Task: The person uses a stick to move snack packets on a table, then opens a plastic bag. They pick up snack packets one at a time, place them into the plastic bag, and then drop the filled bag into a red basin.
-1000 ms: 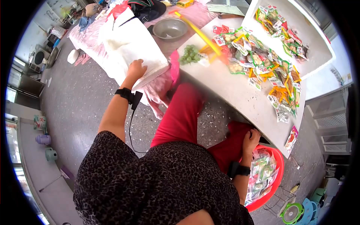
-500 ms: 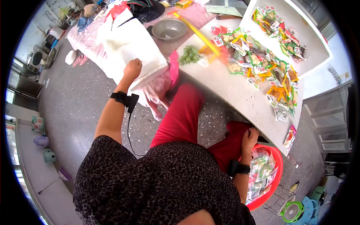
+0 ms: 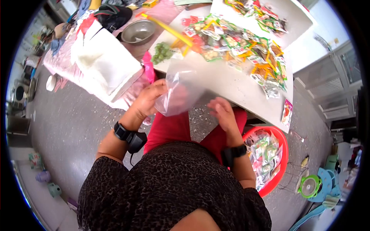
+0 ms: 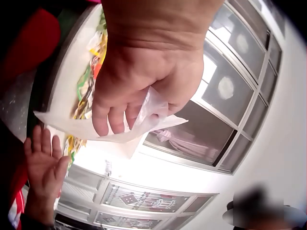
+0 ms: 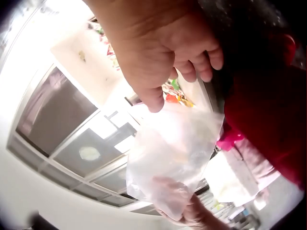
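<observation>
A clear plastic bag [image 3: 184, 86] hangs over the lap in front of the table edge. My left hand [image 3: 148, 98] pinches it at its left side; in the left wrist view the bag's film [image 4: 154, 108] passes between the thumb and fingers. To the right of the bag is my right hand [image 3: 223, 113], raised with its fingers loosely extended and nothing in it. Seen from the right wrist, the right hand's thumb tip [image 5: 154, 101] is close to the bag's upper edge, and the left hand [image 5: 189, 208] shows partly through the film.
Several food packets [image 3: 246, 42] lie heaped on the white table [image 3: 227, 82], beside green grapes [image 3: 162, 52]. A red tub [image 3: 284, 154] of packets stands at the right. On the left are a white sack-like bundle [image 3: 104, 57] and a metal bowl [image 3: 138, 32].
My left hand has left the white bundle and moved right with a clear bag in it. My right hand has risen from the right knee toward the bag. The head view has shifted right.
</observation>
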`<state>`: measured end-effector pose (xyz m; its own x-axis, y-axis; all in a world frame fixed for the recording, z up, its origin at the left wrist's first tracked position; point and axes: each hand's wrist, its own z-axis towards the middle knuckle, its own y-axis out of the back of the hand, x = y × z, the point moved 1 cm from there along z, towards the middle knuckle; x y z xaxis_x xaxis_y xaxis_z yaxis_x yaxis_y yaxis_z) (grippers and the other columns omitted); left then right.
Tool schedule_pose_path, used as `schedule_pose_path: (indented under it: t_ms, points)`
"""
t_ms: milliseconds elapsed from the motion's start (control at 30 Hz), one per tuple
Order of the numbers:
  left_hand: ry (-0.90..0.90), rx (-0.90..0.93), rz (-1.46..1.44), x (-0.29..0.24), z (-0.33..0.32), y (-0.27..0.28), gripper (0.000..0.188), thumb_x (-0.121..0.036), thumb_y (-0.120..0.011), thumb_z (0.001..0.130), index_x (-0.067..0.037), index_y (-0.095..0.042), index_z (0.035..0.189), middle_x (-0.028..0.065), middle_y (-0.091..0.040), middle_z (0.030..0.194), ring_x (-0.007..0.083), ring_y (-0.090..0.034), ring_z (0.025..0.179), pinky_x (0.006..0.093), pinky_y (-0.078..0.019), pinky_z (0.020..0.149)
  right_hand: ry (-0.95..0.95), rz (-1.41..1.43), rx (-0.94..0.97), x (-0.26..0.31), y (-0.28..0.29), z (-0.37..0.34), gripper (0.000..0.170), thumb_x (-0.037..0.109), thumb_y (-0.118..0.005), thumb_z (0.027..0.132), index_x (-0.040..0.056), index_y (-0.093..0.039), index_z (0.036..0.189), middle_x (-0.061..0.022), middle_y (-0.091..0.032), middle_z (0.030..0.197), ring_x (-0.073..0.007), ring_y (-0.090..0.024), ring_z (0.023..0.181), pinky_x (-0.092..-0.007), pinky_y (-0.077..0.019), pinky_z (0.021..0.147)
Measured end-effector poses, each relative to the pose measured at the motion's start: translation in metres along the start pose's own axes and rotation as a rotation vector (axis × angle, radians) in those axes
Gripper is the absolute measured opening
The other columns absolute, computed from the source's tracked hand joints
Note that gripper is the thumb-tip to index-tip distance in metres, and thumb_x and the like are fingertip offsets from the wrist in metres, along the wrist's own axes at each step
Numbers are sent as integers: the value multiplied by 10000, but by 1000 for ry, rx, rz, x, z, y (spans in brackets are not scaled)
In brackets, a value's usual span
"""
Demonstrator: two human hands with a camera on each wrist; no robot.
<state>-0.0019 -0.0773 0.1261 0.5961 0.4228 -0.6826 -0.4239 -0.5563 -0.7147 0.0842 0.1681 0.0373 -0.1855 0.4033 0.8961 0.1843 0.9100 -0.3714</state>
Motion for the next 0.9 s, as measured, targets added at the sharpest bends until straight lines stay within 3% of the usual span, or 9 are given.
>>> schedule_pose_path:
  t_ms: [67, 233, 333, 500, 633, 733, 800, 833, 900]
  points:
    - [36, 133, -82, 12, 9, -15, 331, -153, -499, 757, 27, -443, 1028, 170, -504, 1023, 274, -520, 920, 447, -404, 825, -56, 399, 374, -4, -1, 8, 412, 205, -532, 784, 41, -379, 1130, -59, -491, 1045, -186, -501, 928, -325, -416, 776]
    - [97, 153, -203, 31, 24, -5, 483, -176, -515, 741, 25, -351, 1148, 178, -483, 1060, 302, -512, 930, 473, -414, 793, -30, 449, 283, 11, -8, 0, 425, 194, -558, 759, 0, -416, 1110, -91, -503, 1050, -203, -496, 950, -353, -407, 809]
    - [116, 102, -113, 29, 36, 9, 360, -143, -471, 766, 13, -431, 1089, 131, -531, 1001, 212, -549, 874, 338, -446, 775, -48, 399, 204, 14, 9, 2, 365, 173, -553, 755, -5, -460, 1059, -94, -524, 1012, -195, -501, 938, -334, -405, 816]
    - [196, -204, 7, 31, 52, 35, 176, -98, -429, 772, 1, -501, 898, 59, -544, 764, 161, -538, 646, 275, -457, 607, -76, 258, 84, 2, 23, 16, 163, 51, -480, 774, -3, -519, 923, -75, -566, 846, -161, -549, 754, -277, -439, 687]
    - [-241, -628, 720, 39, 81, 78, 195, -129, -487, 778, -29, -496, 945, 36, -509, 762, 108, -477, 686, 228, -413, 603, 11, 84, 3, -11, 18, 28, 68, 90, -516, 765, 29, -547, 759, -28, -548, 651, -93, -500, 542, -208, -381, 473]
    - [-546, -616, 1170, 43, 72, 45, 184, -118, -522, 759, -25, -507, 917, 40, -493, 742, 110, -465, 665, 228, -407, 602, -44, 13, -95, -18, 9, 30, 82, 110, -531, 751, 36, -539, 715, -4, -519, 593, -73, -451, 480, -194, -341, 432]
    - [-615, -380, 1350, 64, 74, 42, 203, -117, -551, 713, -27, -515, 892, 130, -524, 835, 233, -515, 716, 298, -429, 629, -39, -88, -54, -21, 4, 32, 85, 111, -533, 743, 39, -534, 698, 2, -506, 585, -64, -435, 476, -193, -331, 430]
    - [-726, -269, 1388, 76, 74, 31, 159, -109, -570, 722, -28, -516, 848, 56, -500, 765, 137, -487, 656, 242, -410, 594, -39, -139, -31, -23, 1, 32, 87, 111, -533, 739, 40, -531, 689, 6, -500, 581, -60, -427, 474, -192, -325, 428]
    - [-463, -113, 1332, 92, 75, 15, 169, -125, -577, 713, -21, -508, 826, 71, -503, 736, 146, -491, 651, 266, -411, 570, -43, -245, -25, -21, -6, 35, 97, 105, -532, 733, 37, -525, 665, 2, -507, 601, -63, -447, 505, -194, -344, 452]
